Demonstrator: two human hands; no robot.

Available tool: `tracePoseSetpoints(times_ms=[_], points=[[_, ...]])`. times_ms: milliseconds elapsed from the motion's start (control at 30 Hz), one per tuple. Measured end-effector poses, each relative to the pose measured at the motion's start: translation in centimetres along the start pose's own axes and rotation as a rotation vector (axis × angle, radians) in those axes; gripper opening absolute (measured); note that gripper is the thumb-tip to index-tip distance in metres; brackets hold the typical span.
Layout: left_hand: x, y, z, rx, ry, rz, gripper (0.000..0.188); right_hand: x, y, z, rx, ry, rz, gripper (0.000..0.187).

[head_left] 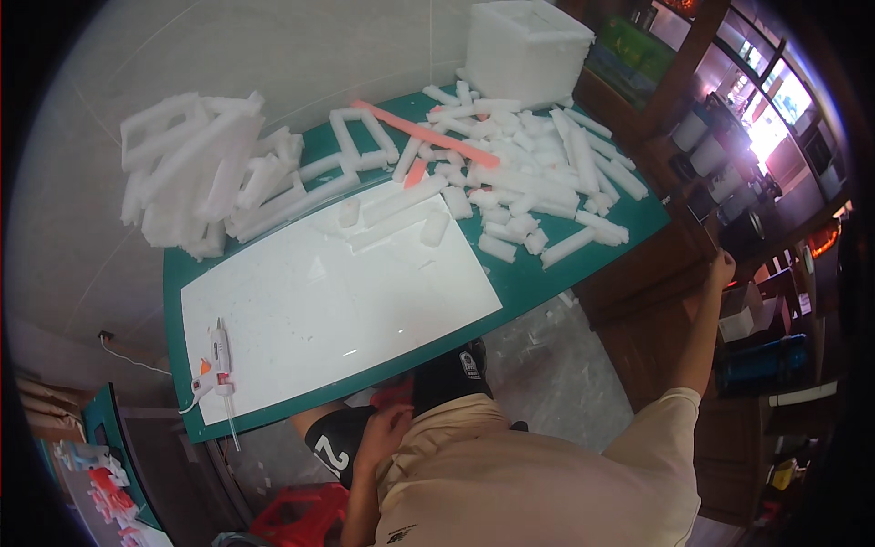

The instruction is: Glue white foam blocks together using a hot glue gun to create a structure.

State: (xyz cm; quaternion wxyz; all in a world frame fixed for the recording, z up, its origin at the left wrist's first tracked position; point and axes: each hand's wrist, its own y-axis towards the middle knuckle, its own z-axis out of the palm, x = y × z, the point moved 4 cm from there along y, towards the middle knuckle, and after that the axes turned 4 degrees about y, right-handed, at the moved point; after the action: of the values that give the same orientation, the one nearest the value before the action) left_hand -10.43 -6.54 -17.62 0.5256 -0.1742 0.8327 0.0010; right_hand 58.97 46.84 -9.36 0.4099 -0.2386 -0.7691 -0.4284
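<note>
My left hand (394,424) rests by my lap below the table's near edge, its fingers curled inward; whatever they hold, if anything, is hidden. My right arm reaches far out to the right. Its hand (722,266) is closed beside the dark wooden cabinet (652,273), and a thin dark line shows at its fingertips, too small to name. Neither hand touches the table. On the white board (328,310) lie a few white foam strips (406,201). A white glue gun (219,351) with an orange trigger lies at the board's left end.
Loose foam pieces (529,173) and a coral-red strip (424,134) cover the right of the green table mat (638,219). A white foam box (529,55) stands at the far right corner, stacked foam frames (196,173) at the far left. Below is a red stool (301,515).
</note>
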Motion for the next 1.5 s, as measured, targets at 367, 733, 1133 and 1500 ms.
tracePoseSetpoints(times_ms=[367,733,1133,1500], points=[[1.9,0.7,-0.4,0.004,0.033,0.025,0.021,24.1,-22.1,10.4,0.864,0.236,-0.304,0.036],[4.7,-1.6,-1.6,-0.134,-0.026,-0.024,0.02,27.0,-25.5,19.6,0.749,0.038,-0.313,0.062],[3.1,0.9,-1.1,-0.019,-0.011,0.001,0.022,26.2,-26.0,21.2,0.999,0.116,-0.127,0.065],[3.3,-0.1,-1.7,-0.102,0.009,0.018,0.021,24.0,-22.3,25.9,0.81,0.004,-0.374,0.073]])
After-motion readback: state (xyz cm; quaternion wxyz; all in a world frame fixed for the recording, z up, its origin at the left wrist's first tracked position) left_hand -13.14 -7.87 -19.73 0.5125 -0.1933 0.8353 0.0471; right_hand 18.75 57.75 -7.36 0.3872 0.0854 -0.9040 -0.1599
